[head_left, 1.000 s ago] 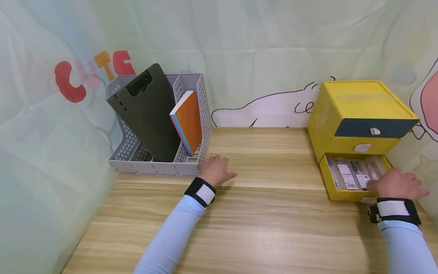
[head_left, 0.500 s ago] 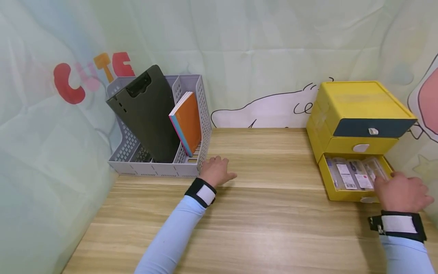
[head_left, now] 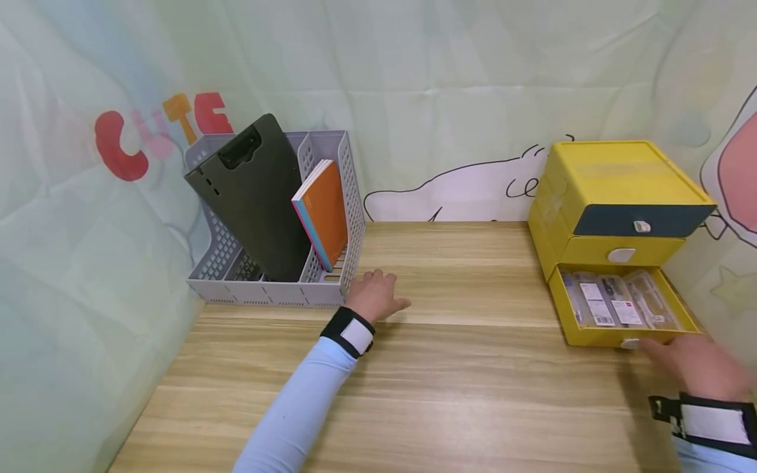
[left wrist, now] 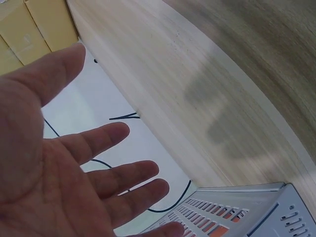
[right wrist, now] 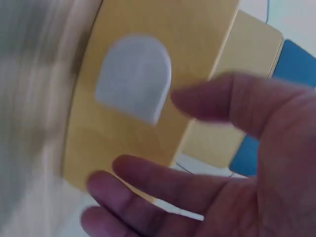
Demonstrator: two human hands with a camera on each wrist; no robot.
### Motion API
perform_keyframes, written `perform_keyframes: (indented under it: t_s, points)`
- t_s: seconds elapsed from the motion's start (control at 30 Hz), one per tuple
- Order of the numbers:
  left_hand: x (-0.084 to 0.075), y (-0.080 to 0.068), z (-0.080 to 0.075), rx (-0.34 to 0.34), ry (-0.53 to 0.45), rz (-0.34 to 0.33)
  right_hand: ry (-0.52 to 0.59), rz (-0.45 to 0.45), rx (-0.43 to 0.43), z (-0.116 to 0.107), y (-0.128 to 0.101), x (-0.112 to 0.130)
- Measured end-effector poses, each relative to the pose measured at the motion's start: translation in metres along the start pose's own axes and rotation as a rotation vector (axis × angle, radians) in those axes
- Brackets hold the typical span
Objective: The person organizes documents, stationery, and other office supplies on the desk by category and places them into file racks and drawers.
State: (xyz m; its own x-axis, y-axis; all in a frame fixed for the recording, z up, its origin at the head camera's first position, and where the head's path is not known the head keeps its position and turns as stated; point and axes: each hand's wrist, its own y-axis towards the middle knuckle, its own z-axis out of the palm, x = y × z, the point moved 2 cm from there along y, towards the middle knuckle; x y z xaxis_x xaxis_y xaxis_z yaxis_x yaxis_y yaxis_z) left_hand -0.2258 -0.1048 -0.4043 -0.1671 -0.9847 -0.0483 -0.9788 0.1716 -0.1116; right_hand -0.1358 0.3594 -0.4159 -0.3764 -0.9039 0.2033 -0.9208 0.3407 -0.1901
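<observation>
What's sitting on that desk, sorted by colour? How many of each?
Yellow: 1, the drawer unit, its bottom drawer open.
Grey: 1, the file rack.
Black: 1, the clipboard in the rack.
Orange: 1, the notebook beside it.
Total: 4, not counting the packets in the open drawer.

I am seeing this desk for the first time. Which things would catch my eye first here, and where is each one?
The yellow drawer box at the right back of the wooden table stands out, its bottom drawer pulled open with packets inside, and the right hand just before it. At the left back, a grey file rack holds a black clipboard and an orange notebook; the left hand rests beside it.
</observation>
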Motion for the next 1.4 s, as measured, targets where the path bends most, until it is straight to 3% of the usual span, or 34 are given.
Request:
perform_keyframes:
  t_s: [0.1, 0.3, 0.7, 0.93, 1.2, 1.4]
  points:
    - [0.000, 0.000, 0.000, 0.005, 0.001, -0.004, 0.016, -0.022, 0.051, 0.007, 0.006, 0.006]
    - [0.001, 0.000, 0.001, 0.007, -0.014, -0.006, -0.071, 0.098, 0.093, 0.012, 0.014, 0.021]
    - [0.001, -0.001, 0.002, 0.031, -0.012, -0.027, 0.018, -0.005, 0.102, -0.003, 0.056, 0.042]
    - [-0.002, -0.002, 0.003, 0.028, -0.010, -0.015, 0.103, -0.045, 0.039, -0.005, 0.078, 0.051]
    - [-0.005, -0.002, 0.004, 0.013, -0.016, -0.006, 0.089, -0.010, 0.079, -0.005, 0.098, 0.051]
    - [-0.005, 0.000, 0.005, 0.008, -0.004, 0.004, 0.044, 0.028, 0.067, -0.002, 0.094, 0.053]
